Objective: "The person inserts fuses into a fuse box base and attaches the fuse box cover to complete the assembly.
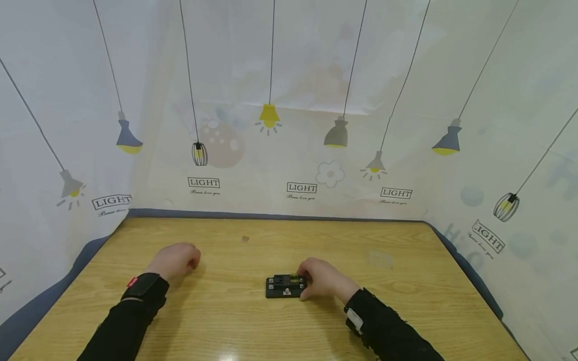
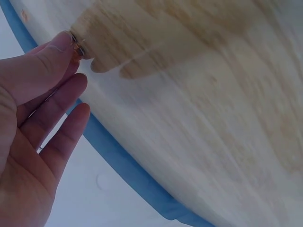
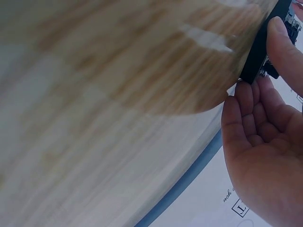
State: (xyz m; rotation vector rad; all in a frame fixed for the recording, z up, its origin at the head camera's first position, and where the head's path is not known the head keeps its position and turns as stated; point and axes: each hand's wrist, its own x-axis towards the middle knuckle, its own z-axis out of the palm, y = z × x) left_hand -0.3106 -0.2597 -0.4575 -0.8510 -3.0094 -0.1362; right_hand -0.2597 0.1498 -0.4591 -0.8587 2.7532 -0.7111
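On the counter (image 1: 226, 306), your right hand (image 1: 322, 278) grips the black module (image 1: 282, 289), probably light, stiff, by its end; left of it, your left hand (image 1: 176, 260) pinches a small piece (image 2: 77, 48).

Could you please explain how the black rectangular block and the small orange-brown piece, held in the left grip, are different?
Size: the black rectangular block extends well beyond the right grip, while the small orange-brown piece barely shows past the left grip.
Colour: the block is black with silvery fittings; the piece looks orange-brown and partly dark.
Shared: each is held by one grip.
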